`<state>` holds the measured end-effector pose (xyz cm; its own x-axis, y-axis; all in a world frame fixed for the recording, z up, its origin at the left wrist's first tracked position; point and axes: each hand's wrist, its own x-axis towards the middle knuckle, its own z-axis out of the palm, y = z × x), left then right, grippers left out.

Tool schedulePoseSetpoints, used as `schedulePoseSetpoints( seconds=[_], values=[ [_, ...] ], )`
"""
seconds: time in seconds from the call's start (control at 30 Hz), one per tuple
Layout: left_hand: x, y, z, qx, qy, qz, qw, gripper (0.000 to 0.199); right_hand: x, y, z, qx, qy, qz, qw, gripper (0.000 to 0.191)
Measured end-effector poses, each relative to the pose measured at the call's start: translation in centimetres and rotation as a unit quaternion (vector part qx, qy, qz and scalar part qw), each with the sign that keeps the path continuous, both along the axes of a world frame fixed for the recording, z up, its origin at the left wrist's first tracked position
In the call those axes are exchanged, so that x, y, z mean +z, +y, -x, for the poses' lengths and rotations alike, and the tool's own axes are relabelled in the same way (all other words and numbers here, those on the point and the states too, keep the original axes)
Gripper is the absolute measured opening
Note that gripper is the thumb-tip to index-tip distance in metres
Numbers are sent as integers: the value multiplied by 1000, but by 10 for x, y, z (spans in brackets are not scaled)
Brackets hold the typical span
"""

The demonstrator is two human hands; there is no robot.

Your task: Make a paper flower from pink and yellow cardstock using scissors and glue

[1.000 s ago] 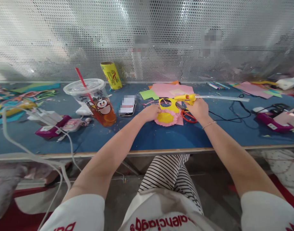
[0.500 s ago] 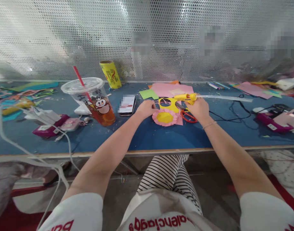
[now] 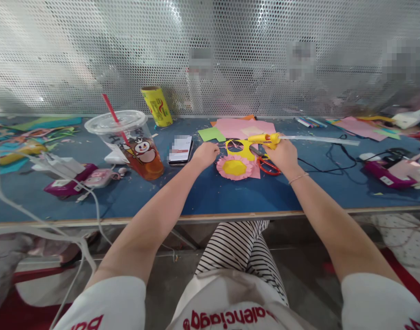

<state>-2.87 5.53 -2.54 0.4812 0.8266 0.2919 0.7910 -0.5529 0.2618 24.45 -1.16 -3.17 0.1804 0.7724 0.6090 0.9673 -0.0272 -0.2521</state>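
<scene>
Main diff vs the earlier frames: the left hand [image 3: 205, 155] has come off the flower [image 3: 234, 167]. A sec ago it was sitting right on the flower's left edge, half covering it; now it's just left of it, not touching afaict, and the whole pink frill w/ yellow centre shows. Fingers are curled in together, pinched near the tips, can't tell if there's anything between them.

Right hand [image 3: 283, 155] hasn't really moved, it's just right of the flower, fingers clamped round the glue gun [image 3: 267, 138]. Gun sits behind the flower, nozzle pointing left, clear glue stick [image 3: 319, 140] poking out the back to the right.

Flower itself lies flat on the blue table [image 3: 210, 197], same spot as before. Yellow cutout [image 3: 243, 147] w/ a round hole is touching its back edge, red scissors [image 3: 269, 166] just right of it, partly under the right hand. Phone [image 3: 181, 149] is left of the flower, past the left hand, drink cup [image 3: 134, 143] further left. Pink paper [image 3: 242, 127] behind the flower.
</scene>
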Motion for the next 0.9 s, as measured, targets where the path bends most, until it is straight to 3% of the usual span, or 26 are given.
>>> schedulePoseSetpoints(
  seconds=[0.2, 0.33, 0.5, 0.7, 0.8, 0.9],
  values=[
    [3, -4, 1, 79, -16, 9, 997, 14, 1, 0, 0, 2, -4, 1, 1000, 42],
    [7, -6, 1, 126, 16, -7, 992, 25, 2, -1, 2, -5, -4, 19, 1000, 42],
    [8, -15, -6, 81, 30, -27, 996, 29, 2, -1, 2, -8, -5, 13, 1000, 41],
    [0, -26, -17, 65, 107, 24, 992, 32, 0, 1, 1, 3, -7, 11, 1000, 40],
    [-4, -22, -19, 15, 75, 56, 995, 24, 1, 1, 1, 5, -5, 20, 1000, 42],
    [-4, -19, -20, -16, 26, 84, 996, 28, 2, 1, 1, 4, -5, 23, 1000, 42]
  ],
)
